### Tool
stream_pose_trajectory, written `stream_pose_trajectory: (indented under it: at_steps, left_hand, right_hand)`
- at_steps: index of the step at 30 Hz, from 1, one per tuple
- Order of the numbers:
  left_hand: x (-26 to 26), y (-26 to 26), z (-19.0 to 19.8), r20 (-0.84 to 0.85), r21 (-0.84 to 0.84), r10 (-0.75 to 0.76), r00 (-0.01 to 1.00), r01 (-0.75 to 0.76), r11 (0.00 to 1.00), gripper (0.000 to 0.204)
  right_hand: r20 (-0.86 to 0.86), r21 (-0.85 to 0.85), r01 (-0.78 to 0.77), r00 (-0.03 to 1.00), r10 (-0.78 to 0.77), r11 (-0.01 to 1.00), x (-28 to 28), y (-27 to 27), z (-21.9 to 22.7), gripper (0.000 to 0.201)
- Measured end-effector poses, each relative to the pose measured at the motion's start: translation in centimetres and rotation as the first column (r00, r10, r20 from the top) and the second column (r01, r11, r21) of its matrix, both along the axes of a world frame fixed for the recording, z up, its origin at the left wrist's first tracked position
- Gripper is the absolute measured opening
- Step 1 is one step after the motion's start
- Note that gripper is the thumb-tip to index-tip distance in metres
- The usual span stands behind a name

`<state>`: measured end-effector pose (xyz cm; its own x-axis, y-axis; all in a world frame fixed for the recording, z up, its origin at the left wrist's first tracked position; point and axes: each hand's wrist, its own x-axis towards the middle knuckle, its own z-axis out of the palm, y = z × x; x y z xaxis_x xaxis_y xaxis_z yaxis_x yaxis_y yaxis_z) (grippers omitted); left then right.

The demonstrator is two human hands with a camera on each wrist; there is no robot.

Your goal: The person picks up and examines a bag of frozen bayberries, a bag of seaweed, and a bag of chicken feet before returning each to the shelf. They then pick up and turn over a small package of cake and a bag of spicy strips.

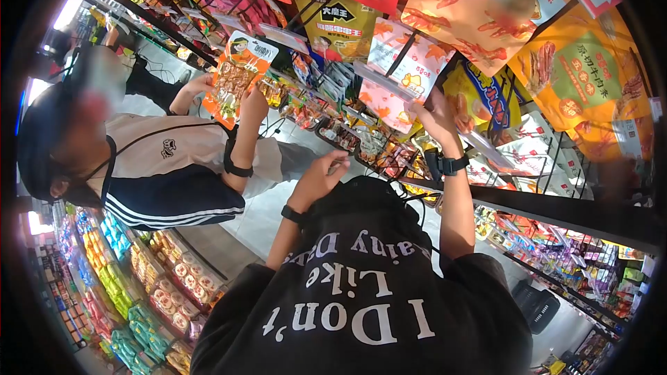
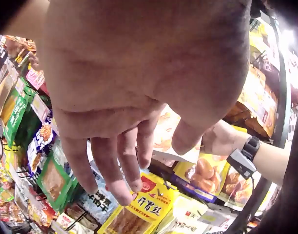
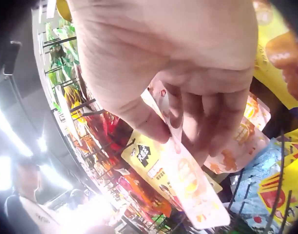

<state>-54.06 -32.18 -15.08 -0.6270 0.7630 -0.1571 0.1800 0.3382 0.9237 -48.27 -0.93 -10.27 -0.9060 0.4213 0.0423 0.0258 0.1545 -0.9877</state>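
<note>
My right hand (image 1: 439, 123) is at the hanging rack and holds a pink-and-white snack packet (image 1: 384, 105) by its edge. In the right wrist view the thumb and fingers pinch this packet (image 3: 195, 187), which tilts downward among other hanging packets. Lower down, in front of my body, my left hand (image 1: 318, 179) has nothing in it and its fingers are loosely bent. The left wrist view shows its fingers hanging relaxed, overlapping a yellow packet (image 2: 141, 204) on the rack behind.
On the left, a person in a cap (image 1: 160, 160) holds an orange snack bag (image 1: 240, 76) with both hands. Large orange snack bags (image 1: 590, 76) hang at upper right. A dark rack bar (image 1: 563, 217) crosses at right. Trays of packaged snacks (image 1: 149, 278) line the lower left.
</note>
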Motion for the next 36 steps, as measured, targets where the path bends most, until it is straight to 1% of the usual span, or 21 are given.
stream_pose_trajectory:
  at_steps: [2,3,6,7,8,9,10,11,12,14,15,18,19,22,25,28,29,32,33,34,36]
  left_hand:
    - [-0.3,1.0,0.4,0.053,0.113,0.05,0.997,-0.056,0.992,0.035]
    - [-0.5,1.4,0.2,0.113,0.146,0.088,0.99,-0.104,0.984,0.035]
    - [-0.6,2.9,0.4,0.281,0.222,0.185,0.942,-0.251,0.942,0.037]
    - [-0.5,3.6,1.8,0.321,0.244,0.217,0.922,-0.302,0.922,0.038]
    - [-0.7,4.3,2.6,0.359,0.266,0.244,0.901,-0.35,0.898,0.04]
    - [-1.1,4.6,2.1,0.324,0.277,0.222,0.92,-0.316,0.907,0.041]
    - [-1.4,4.9,2.7,0.403,0.301,0.175,0.898,-0.311,0.902,0.038]
    - [-1.6,5.3,3.8,0.48,0.327,0.122,0.869,-0.306,0.894,0.036]
    - [-1.6,5.6,4.6,0.553,0.352,0.065,0.831,-0.304,0.885,0.033]
    - [-1.3,6.0,5.0,0.543,0.378,0.063,0.837,-0.311,0.872,0.029]
    - [-1.3,6.0,5.1,0.536,0.392,0.065,0.842,-0.316,0.864,0.026]
    - [-1.0,5.3,5.2,0.481,0.4,0.075,0.873,-0.295,0.868,0.023]
    - [-1.0,5.0,4.8,0.479,0.396,0.066,0.875,-0.283,0.873,0.021]
    - [-1.2,3.6,4.3,0.459,0.377,0.035,0.888,-0.23,0.897,0.022]
    - [-1.1,3.0,3.6,0.486,0.403,0.038,0.873,-0.263,0.877,0.023]
    - [-1.4,3.1,3.3,0.542,0.408,0.058,0.838,-0.323,0.854,0.024]
    - [-1.5,3.1,3.1,0.551,0.383,0.093,0.829,-0.351,0.855,0.024]
    - [-1.7,3.6,2.4,0.554,0.316,0.166,0.816,-0.391,0.864,0.026]
    - [-1.8,3.6,2.2,0.538,0.302,0.179,0.824,-0.386,0.872,0.027]
    - [-2.0,3.5,2.2,0.521,0.286,0.193,0.832,-0.383,0.878,0.028]
    - [-1.9,3.5,2.9,0.569,0.263,0.192,0.8,-0.398,0.879,0.029]
  right_hand:
    - [-0.062,-0.062,-0.07,0.996,0.066,0.996,-0.4,0.3,-0.6,0.038]
    - [-0.037,-0.11,-0.081,0.996,0.078,0.991,-0.2,0.4,-0.7,0.033]
    - [0.022,-0.164,-0.11,0.993,0.115,0.98,0.6,1.0,-0.7,0.037]
    - [0.082,-0.18,-0.109,0.989,0.125,0.978,0.8,1.0,0.1,0.038]
    - [0.045,-0.204,-0.113,0.991,0.125,0.972,0.8,0.9,0.1,0.036]
    - [0.009,-0.227,-0.115,0.993,0.121,0.967,0.8,0.9,0.2,0.034]
    - [-0.026,-0.247,-0.116,0.993,0.113,0.962,0.9,0.8,0.3,0.032]
    - [0.002,-0.248,-0.112,0.993,0.116,0.962,1.2,0.8,1.0,0.039]
    - [-0.043,-0.269,-0.112,0.994,0.104,0.957,1.3,0.7,1.2,0.042]
    - [-0.131,-0.312,-0.119,0.988,0.081,0.943,1.4,0.2,1.5,0.047]
    - [-0.158,-0.364,-0.151,0.982,0.099,0.919,1.5,0.1,1.9,0.052]
    - [-0.127,-0.475,-0.072,0.992,0.013,0.877,1.6,-1.1,3.7,0.055]
    - [-0.12,-0.454,-0.09,0.992,0.04,0.887,1.6,-0.9,3.5,0.059]
    - [-0.062,-0.324,-0.122,0.992,0.108,0.938,1.4,-0.8,3.3,0.06]
    - [0.01,-0.298,-0.084,0.996,0.091,0.951,1.4,-1.0,2.3,0.056]
    - [0.082,-0.316,-0.105,0.987,0.137,0.943,1.1,-1.5,2.4,0.051]
    - [0.072,-0.333,-0.109,0.987,0.14,0.937,1.1,-1.7,2.3,0.049]
    - [0.041,-0.349,-0.095,0.992,0.116,0.932,2.0,-2.7,2.2,0.048]
    - [0.075,-0.281,-0.072,0.992,0.097,0.957,2.6,-3.0,2.5,0.051]
    - [0.023,-0.29,0.002,1.0,0.005,0.957,3.5,-4.2,2.6,0.056]
    - [0.057,-0.122,0.057,0.997,-0.051,0.991,5.6,-5.1,2.9,0.059]
